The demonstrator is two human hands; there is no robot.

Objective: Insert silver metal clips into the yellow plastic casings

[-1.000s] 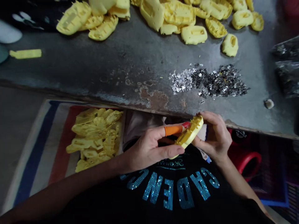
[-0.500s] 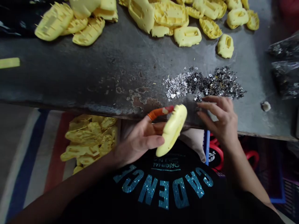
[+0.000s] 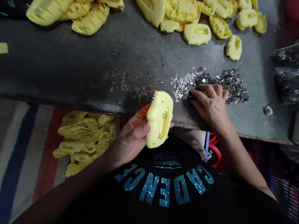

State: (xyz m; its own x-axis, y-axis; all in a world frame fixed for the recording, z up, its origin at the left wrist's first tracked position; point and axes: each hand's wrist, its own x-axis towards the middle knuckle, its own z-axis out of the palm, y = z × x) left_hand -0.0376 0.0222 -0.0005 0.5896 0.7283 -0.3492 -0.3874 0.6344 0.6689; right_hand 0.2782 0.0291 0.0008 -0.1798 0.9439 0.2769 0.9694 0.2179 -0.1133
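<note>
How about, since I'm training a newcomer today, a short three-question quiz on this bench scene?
1. Which hand holds the yellow plastic moulding?
2. True or false: the right hand rests on the pile of small metal bits on the grey metal bench.
3. What is worn on a finger of the hand holding the moulding?

Key:
1. The left hand.
2. True.
3. An orange finger cover.
</note>
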